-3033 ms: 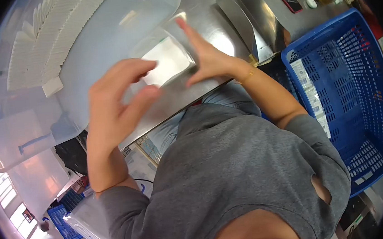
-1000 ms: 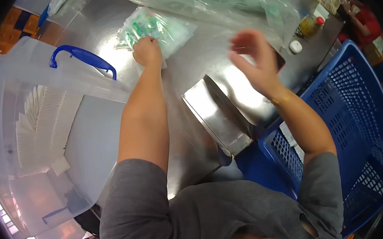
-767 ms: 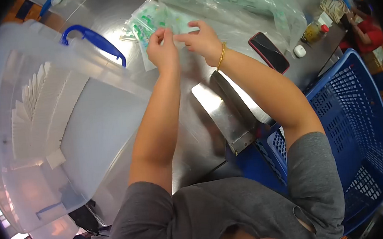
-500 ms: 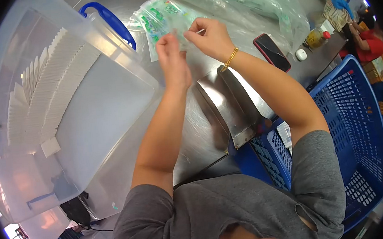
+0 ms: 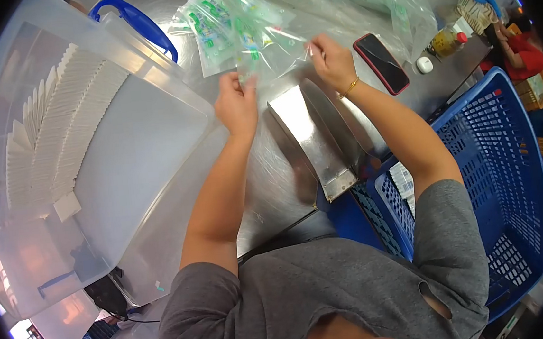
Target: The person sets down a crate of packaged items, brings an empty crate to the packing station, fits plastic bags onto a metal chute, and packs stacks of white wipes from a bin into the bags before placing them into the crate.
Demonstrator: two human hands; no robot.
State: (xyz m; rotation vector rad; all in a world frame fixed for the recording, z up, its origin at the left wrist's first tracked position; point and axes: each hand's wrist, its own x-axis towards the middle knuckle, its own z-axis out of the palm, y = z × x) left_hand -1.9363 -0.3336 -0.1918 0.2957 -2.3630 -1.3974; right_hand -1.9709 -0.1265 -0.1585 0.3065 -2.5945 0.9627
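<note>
Between my two hands stretches a clear plastic bag with green print [image 5: 267, 41]. My left hand [image 5: 237, 105] pinches its near left corner, and my right hand [image 5: 333, 64] pinches its right corner, with the gold bracelet on that wrist. Other printed bags [image 5: 207, 23] lie flat beyond my left hand. Just below the hands, a metal trough [image 5: 314, 140] rests on the steel table [image 5: 264, 196].
A large clear bin [image 5: 146, 135] with stacked white packets [image 5: 79, 115] and a blue handle [image 5: 143, 26] fills the left. Rightward are a phone [image 5: 382, 63], white case [image 5: 424, 64], bottle [image 5: 448, 42] and blue basket [image 5: 497, 169]. A person in red [image 5: 523, 57] is farther off.
My hands have moved apart, the left one slightly down and left, the right one to the right. A printed bag is now spread between them.
</note>
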